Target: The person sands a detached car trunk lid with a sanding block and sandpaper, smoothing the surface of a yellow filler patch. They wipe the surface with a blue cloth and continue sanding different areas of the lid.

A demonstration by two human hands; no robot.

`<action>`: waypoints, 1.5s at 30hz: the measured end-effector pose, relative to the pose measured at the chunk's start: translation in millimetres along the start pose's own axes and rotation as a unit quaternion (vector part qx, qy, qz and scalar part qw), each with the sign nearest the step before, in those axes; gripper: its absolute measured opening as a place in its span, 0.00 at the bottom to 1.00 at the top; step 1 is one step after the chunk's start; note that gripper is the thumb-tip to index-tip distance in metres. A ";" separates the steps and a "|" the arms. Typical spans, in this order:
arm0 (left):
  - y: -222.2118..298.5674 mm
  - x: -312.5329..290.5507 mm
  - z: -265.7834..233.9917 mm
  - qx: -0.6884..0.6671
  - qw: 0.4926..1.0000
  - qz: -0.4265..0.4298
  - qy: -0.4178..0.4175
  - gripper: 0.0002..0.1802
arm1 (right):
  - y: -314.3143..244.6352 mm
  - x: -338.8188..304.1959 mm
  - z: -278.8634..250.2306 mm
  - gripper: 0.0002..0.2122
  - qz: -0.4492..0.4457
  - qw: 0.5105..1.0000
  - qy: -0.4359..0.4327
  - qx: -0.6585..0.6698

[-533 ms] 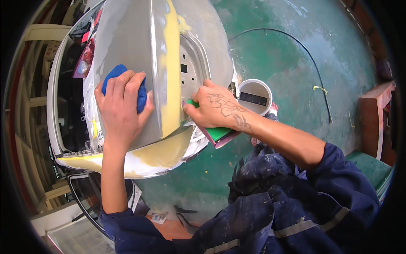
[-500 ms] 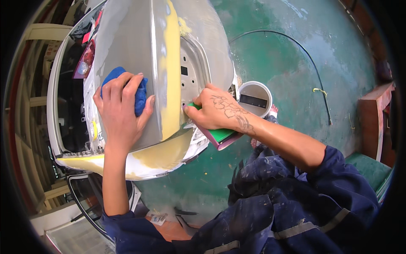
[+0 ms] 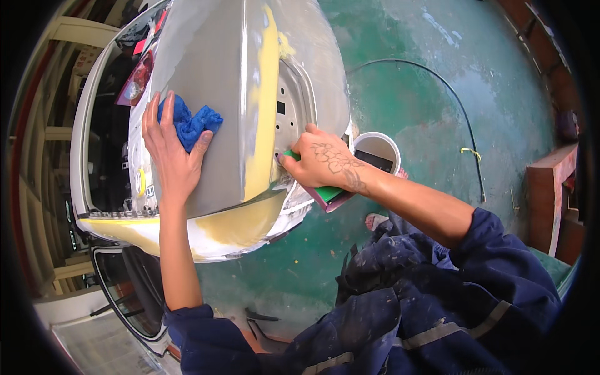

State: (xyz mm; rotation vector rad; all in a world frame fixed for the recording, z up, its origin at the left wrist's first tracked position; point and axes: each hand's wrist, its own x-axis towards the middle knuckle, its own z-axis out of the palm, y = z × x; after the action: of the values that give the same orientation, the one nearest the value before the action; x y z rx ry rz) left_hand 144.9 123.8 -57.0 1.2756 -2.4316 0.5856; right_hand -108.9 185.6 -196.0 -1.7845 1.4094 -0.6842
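My left hand lies on the grey car body panel, its fingers stretched, with a crumpled blue cloth held between fingers and thumb. My right hand is wrapped round a green sanding block with a purplish sheet along its lower side. That hand is beside the round-edged recess in the bodywork, close to the lower part of a yellow filler strip. The face of the block turned to the car is mostly hidden by my hand.
A white bucket stands on the green floor beyond my right wrist. A black hose curves across the floor. A red-brown bench is at the far right; the car's rear window lies left of my left hand.
My left hand has rolled onto its side and its fingers have straightened, so more of the cloth shows on the right. My right hand keeps its hold beside the recess. The view has shifted slightly.
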 end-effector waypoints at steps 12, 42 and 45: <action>69.4 -100.2 -25.6 -0.171 0.939 -0.257 0.151 0.37 | -3.0 -10.6 -8.6 0.19 0.006 0.998 -0.001 0.070; 229.5 -93.8 97.3 -0.369 0.689 -0.596 0.184 0.22 | 80.8 -60.5 -83.1 0.36 0.027 0.960 -0.189 0.207; 236.4 -93.4 107.2 -0.355 0.682 -0.605 0.207 0.20 | 79.7 -48.5 -78.7 0.36 -0.004 0.939 -0.218 0.268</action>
State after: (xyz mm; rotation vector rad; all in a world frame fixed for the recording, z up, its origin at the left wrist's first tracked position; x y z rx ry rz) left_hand -12.1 256.7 -240.7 1.6896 -0.8199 -0.3996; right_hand -228.1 205.6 -213.7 -1.3918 0.8176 -0.5621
